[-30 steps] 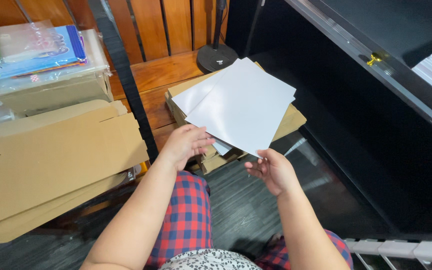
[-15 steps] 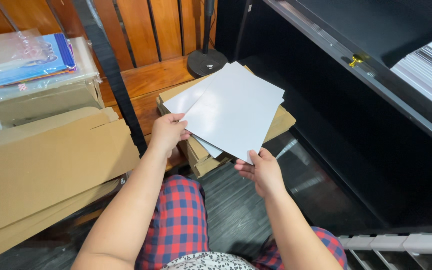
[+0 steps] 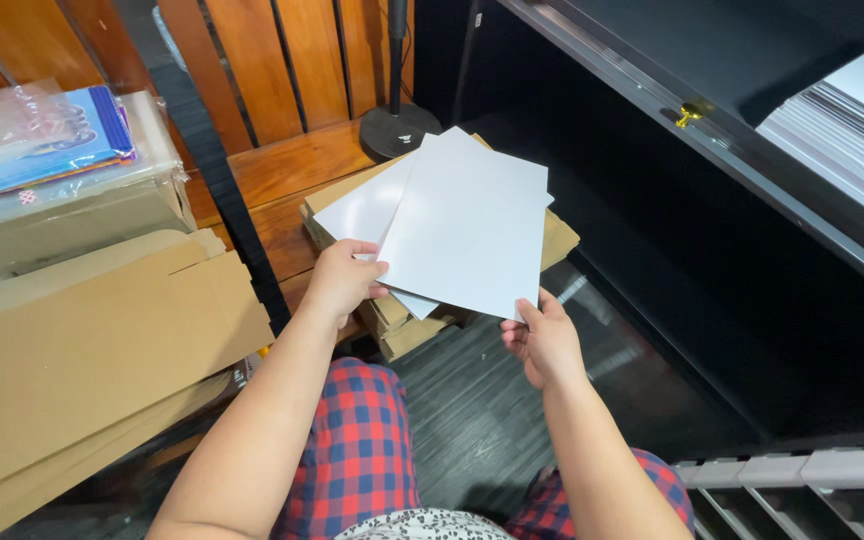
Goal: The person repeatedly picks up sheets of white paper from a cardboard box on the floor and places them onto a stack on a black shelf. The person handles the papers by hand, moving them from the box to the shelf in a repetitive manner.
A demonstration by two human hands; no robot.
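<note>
My right hand [image 3: 544, 340] pinches the near corner of a white sheet [image 3: 472, 225] and holds it above a stack of flat brown cardboard [image 3: 557, 240]. My left hand [image 3: 342, 277] grips the near edge of a second white sheet [image 3: 372, 205], which lies partly under the first. Both sheets hover over the cardboard stack, fanned apart. My forearms reach forward over my knees in red and blue checked trousers.
A large flattened cardboard box [image 3: 92, 340] lies at the left, with plastic-wrapped packs [image 3: 42, 140] behind it. A black round stand base [image 3: 397, 130] sits on the wooden step. A dark cabinet [image 3: 752, 250] fills the right; white sheets [image 3: 852, 130] are stacked on its shelf.
Both hands have shifted slightly left and up with the sheets. The top sheet has turned more upright, and the view has panned right, showing more of the shelf stack.
</note>
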